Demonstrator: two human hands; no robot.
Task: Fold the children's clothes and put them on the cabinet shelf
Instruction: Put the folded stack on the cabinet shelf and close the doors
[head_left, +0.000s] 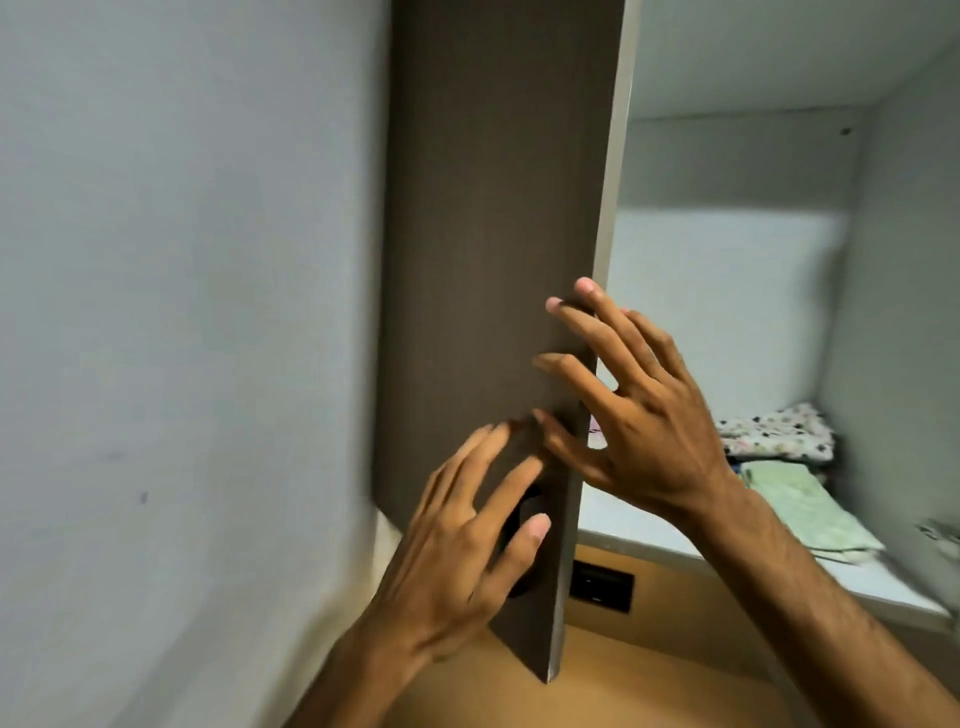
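Observation:
A dark brown cabinet door (488, 218) stands swung out in the middle of the view. My left hand (467, 551) is spread in front of the door's dark round knob (524, 519), fingers apart and blurred. My right hand (634, 410) is open, with its fingertips resting on the door's right edge. Inside the cabinet, folded children's clothes lie on the white shelf (649, 540) at the right: a white floral-print piece (779, 431) on a small stack and a pale green piece (810, 514) in front of it.
A plain grey wall (182, 312) fills the left side. Below the shelf is a tan wooden panel with a black socket plate (602, 584). The cabinet's white back and side walls enclose the shelf space above the clothes.

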